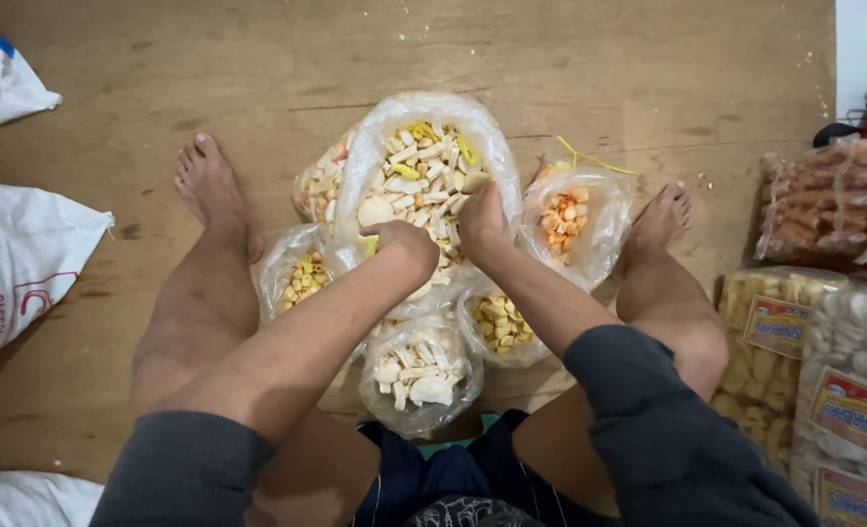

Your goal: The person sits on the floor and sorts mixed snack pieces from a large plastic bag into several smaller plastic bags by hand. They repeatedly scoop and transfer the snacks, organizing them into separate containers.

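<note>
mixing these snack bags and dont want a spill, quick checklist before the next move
1. Big open bag mouth wide open and standing up: ok.
2. Left hand inside the big bag on the white pieces: ok; what it holds: cannot tell.
3. Right hand at the bag's right edge, touching the crackers: ok.
4. Small bags, orange mix and yellow mix, upright beside the big one: ok.
5. Near white-cracker bag leaning on the big bag, closed or not: cannot tell.
6. Wooden floor free of spilled pieces: not ok, a few crumbs near the right foot.
</note>
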